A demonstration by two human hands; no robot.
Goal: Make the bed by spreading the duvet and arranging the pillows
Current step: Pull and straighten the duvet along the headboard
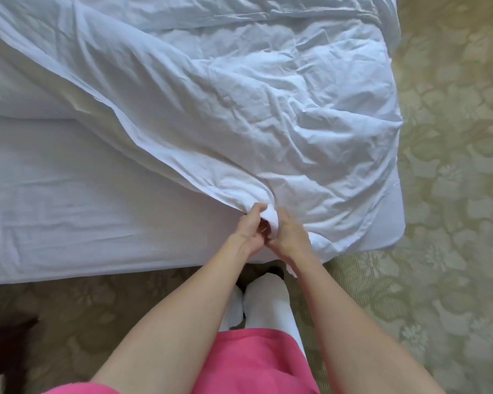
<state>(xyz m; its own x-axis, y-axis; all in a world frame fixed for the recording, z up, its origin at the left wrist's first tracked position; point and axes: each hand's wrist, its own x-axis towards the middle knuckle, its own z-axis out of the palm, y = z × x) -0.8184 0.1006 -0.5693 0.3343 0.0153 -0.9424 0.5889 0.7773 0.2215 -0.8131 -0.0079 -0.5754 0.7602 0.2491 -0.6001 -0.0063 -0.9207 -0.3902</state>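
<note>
- Surface: bed (69, 223) with a white fitted sheet, seen from above at its near edge. Bare sheet fills the left and lower-left of the view, lightly creased.
- Room: floor is a pale green-beige carpet (453, 194) with a leaf or floral pattern, visible right of the bed and along the bottom.
- Task item: white duvet (254, 109), heavily wrinkled, lies bunched over the right half of the bed. Its free edge runs diagonally from upper left down to the near edge of the mattress, where both hands meet it.
- Left hand (251, 228): fingers curled, gripping a gathered fold of the duvet at the bed's near edge.
- Right hand (289, 237): just beside the left, touching it; fingers curled down into the same bunch of fabric. Fingertips are buried in the cloth, so the exact pinch cannot be made out; it appears to be a full grip.
- Hidden / cut off: head of the bed lies outside the frame; the duvet runs out past the top edge. The right corner of the mattress shows below the duvet's hem.
- A small white scrap of fabric hangs below the right wrist; probably the duvet corner, not certain.
- Other: person stands close against the bed, white socks (265, 300) on the carpet, pink garment (254, 365) at bottom centre.
- Dark object (6, 345) at lower left, partly cut off, not identifiable.
</note>
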